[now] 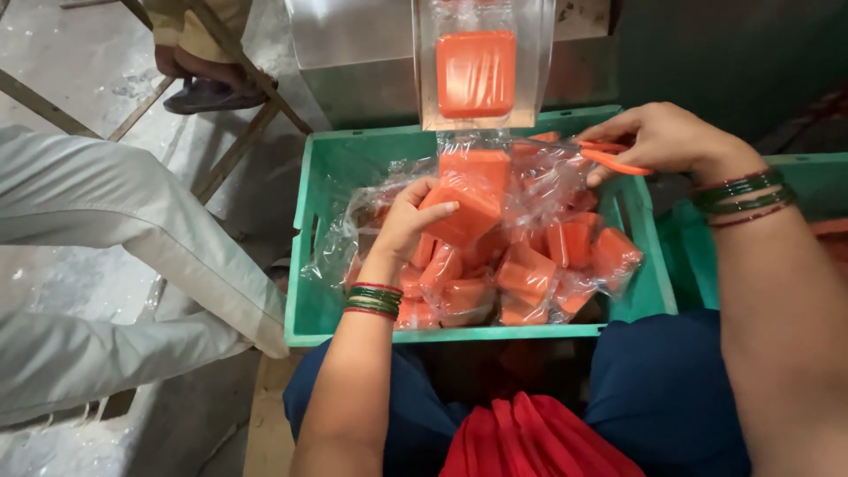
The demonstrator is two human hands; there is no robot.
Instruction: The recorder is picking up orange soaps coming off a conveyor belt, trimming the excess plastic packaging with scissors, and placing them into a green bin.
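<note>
My left hand (406, 221) grips an orange block wrapped in clear plastic film (468, 208) over a green plastic crate (305, 221). My right hand (662, 137) holds orange-handled scissors (609, 157) at the right of the film strip. The film runs up to a metal chute (481, 66), where another wrapped orange block (475, 72) hangs. Several wrapped orange blocks (526, 274) lie heaped in the crate, still joined by crumpled film. Green and red bangles ring both wrists.
A second green crate (821, 181) stands at the right. Another person in pale trousers (106, 221) sits at the left; a sandalled foot (208, 88) rests by a wooden frame beyond. My blue and red clothing fills the foreground.
</note>
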